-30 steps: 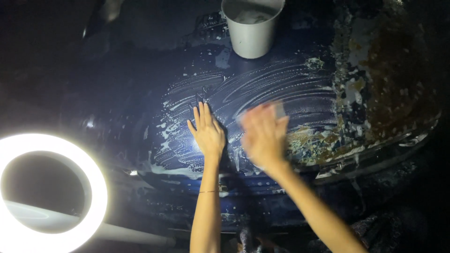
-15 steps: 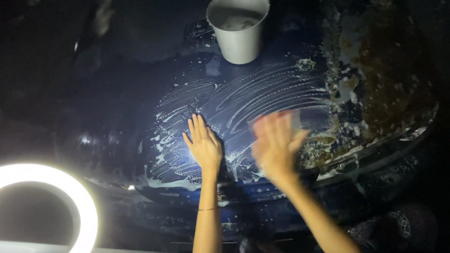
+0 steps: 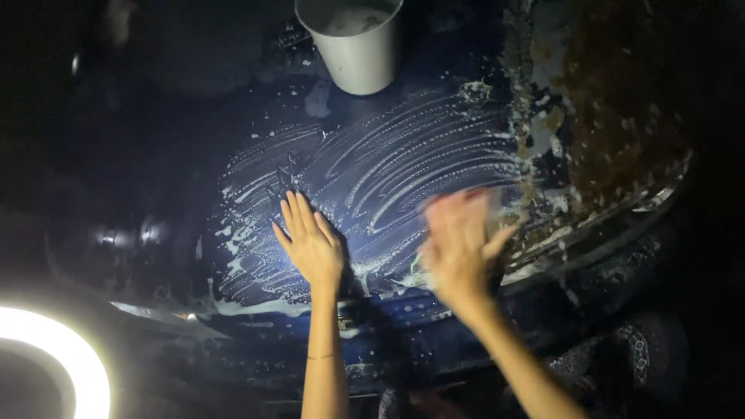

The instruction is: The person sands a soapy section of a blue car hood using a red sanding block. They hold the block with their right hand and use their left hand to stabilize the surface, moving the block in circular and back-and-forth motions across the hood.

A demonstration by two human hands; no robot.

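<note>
My left hand (image 3: 310,244) lies flat, fingers together and pointing away, on a dark blue curved metal panel (image 3: 256,101) streaked with white soapy foam (image 3: 403,159). My right hand (image 3: 458,244) is over the same panel to the right. It is blurred by motion, with the fingers spread near the foam streaks. A pale smear shows at its fingertips, and I cannot tell whether it holds a sponge or cloth. Both forearms reach in from the bottom edge.
A white bucket (image 3: 357,54) stands on the panel at the top middle. At the right, the panel has a large rusty, flaking patch (image 3: 613,116). A bright ring light (image 3: 85,372) glows at the bottom left. Everything around is dark.
My right hand has swept back and forth over the foam and stays blurred. The view has shifted, so the ring light sits lower left. My left hand stays planted.
</note>
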